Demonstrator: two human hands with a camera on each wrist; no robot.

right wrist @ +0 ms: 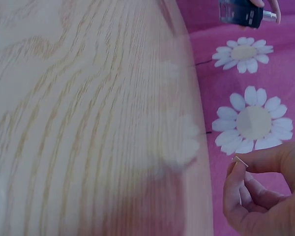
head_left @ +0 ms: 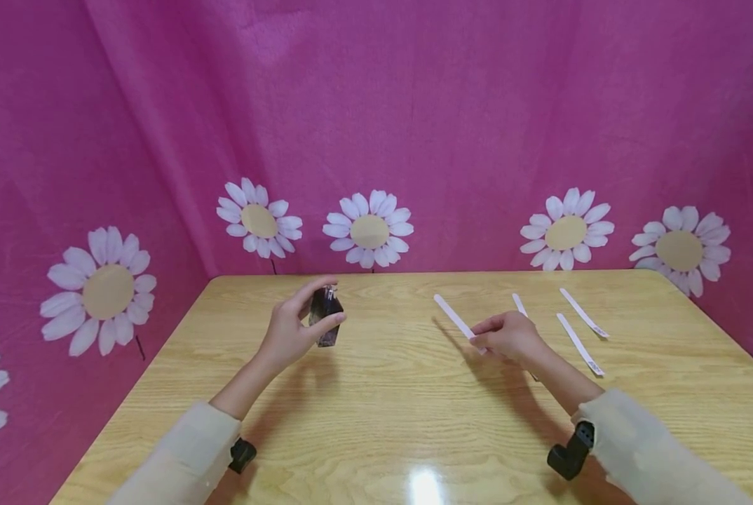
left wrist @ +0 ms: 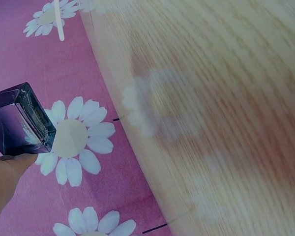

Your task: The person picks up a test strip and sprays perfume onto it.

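My left hand (head_left: 287, 332) grips a dark glass perfume bottle (head_left: 327, 319) above the table, left of the middle. One finger lies across its spray top and the thumb is on its side. In the left wrist view the bottle (left wrist: 23, 120) shows its thick, purplish glass base. My right hand (head_left: 510, 337) pinches the near end of a white paper strip (head_left: 453, 315), which points away and to the left, raised off the table. The right wrist view shows that strip (right wrist: 240, 161) nearly end-on between thumb and finger. No spray is visible between bottle and strip.
Another white strip (head_left: 519, 304) lies partly hidden behind my right hand. Two more, a nearer strip (head_left: 580, 344) and a farther strip (head_left: 582, 311), lie to the right with small dark marks on their near ends. A pink daisy-print curtain (head_left: 452, 140) hangs behind the wooden table (head_left: 383, 414).
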